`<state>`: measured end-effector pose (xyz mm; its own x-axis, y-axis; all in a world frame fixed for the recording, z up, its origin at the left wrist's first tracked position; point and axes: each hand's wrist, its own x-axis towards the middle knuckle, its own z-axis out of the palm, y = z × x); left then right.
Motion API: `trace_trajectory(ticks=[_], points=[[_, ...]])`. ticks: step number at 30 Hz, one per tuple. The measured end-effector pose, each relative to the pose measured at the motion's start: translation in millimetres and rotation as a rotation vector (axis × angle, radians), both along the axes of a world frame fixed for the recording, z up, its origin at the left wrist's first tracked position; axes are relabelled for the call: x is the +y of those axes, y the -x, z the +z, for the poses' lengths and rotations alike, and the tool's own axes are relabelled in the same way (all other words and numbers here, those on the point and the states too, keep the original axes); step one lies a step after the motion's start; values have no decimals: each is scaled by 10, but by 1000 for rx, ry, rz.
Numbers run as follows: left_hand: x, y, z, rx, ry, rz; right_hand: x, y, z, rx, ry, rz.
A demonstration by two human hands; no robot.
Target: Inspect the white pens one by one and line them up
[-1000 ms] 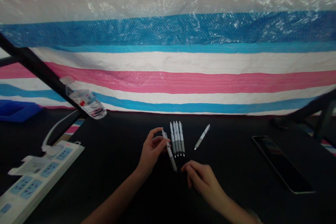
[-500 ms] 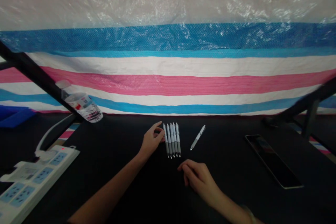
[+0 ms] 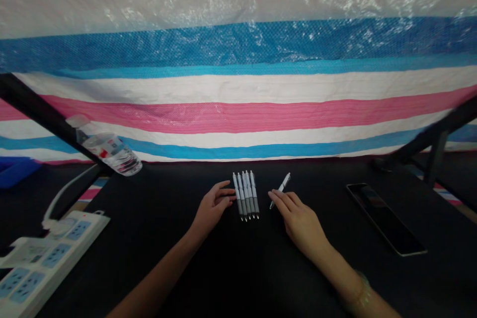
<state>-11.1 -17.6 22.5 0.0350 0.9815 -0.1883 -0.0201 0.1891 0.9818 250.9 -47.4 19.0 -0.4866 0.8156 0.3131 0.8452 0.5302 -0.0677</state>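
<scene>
The left hand (image 3: 213, 208) is holding its fingers apart beside five pens (image 3: 247, 195) at lower centre. Right of centre, the right hand (image 3: 302, 224) is partly covering another pen (image 3: 285, 180), grip unclear.

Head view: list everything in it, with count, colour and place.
Pens in row: five, white and grey, tabletop centre
Lone pen: one, white and grey, right of row
Phone: one, black, tabletop right
Power strip: one, white, front left
Cable: one, white, at strip
Adapter: one, white, at strip
Bottle: one, clear, back left
Tray: one, blue, far left
Striped sheet: one, pink, white, blue, behind
Frame bars: several, black, both sides
Tabletop: one, black, beneath pens
Bracelet: one, pale, lower right
Left grip: one, open, beside row, contact unclear
Right grip: one, at lone pen
</scene>
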Motion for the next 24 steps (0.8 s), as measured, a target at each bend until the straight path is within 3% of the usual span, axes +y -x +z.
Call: trace_trajectory(ticks=[6, 12, 15, 18, 21, 24], points=[[-13, 14, -14, -23, -1, 29, 50, -3, 30, -126, 15, 136], [-179, 29, 104, 15, -5, 36, 10, -26, 169, 68, -46, 203], [-319, 13, 176, 10, 8, 63, -98, -33, 255, 386, -77, 155], [-436, -25, 187, -17, 60, 51, -233, -14, 310, 847, -60, -40], [-521, -85, 149, -81, 78, -72, -312, 41, 323, 1298, 206, -195], [-609, -156, 118, -161, 98, -253, -319, 135, 302, 1573, 576, -222]])
